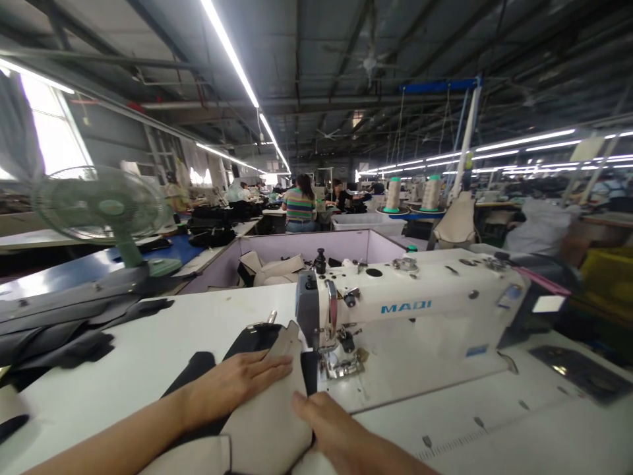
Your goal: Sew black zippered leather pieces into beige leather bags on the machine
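Pinched by the right hand (332, 422) and pressed under the flat left hand (230, 384), the beige cloth (270, 422), apparently part-sewn, lies beside the sewing machine (430, 323), not under its foot (343, 369); dark pieces (74, 338) lie left

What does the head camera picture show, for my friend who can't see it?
Two bare hands, left and right, hold beige fabric beside a white sewing machine. A green fan stands to the left; behind, people work in a big workshop.
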Available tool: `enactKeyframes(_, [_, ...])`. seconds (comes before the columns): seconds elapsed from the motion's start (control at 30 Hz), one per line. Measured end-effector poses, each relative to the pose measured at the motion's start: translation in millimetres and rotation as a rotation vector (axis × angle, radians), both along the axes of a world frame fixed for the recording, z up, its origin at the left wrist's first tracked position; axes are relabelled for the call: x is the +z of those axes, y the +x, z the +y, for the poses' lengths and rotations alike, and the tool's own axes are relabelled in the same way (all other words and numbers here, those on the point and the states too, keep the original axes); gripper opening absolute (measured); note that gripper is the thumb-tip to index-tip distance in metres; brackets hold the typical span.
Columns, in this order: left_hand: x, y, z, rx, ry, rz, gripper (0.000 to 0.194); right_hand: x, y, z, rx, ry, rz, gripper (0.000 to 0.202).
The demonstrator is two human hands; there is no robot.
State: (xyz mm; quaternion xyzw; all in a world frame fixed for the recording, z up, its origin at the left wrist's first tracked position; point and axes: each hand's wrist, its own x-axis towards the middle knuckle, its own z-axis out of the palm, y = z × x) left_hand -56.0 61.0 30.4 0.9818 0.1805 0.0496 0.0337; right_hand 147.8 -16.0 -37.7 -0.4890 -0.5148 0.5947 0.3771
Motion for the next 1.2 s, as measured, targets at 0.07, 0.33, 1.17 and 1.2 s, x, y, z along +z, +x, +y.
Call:
enactKeyframes(0.07, [-12.1,14,13,-0.114,0.014,-0.056,0.05,-1.9,3,3,-0.047,-0.115,0.112,0.043])
enactKeyframes(0.33, [-67.7,19,-18,0.044,0.018,-0.259,0.05,-4.1,37,-16,-0.004,-0.103,-0.092,0.035])
enactKeyframes(1.17, [-75.8,9,-40,0.236,0.271,-0.255,0.041,-3.4,82,4,0.535,1.504,-0.879,0.026])
enactKeyframes(1.2, [-74.6,8,-38,0.251,0.234,-0.29,0.04,-4.0,75,10,0.559,1.51,-0.859,0.024])
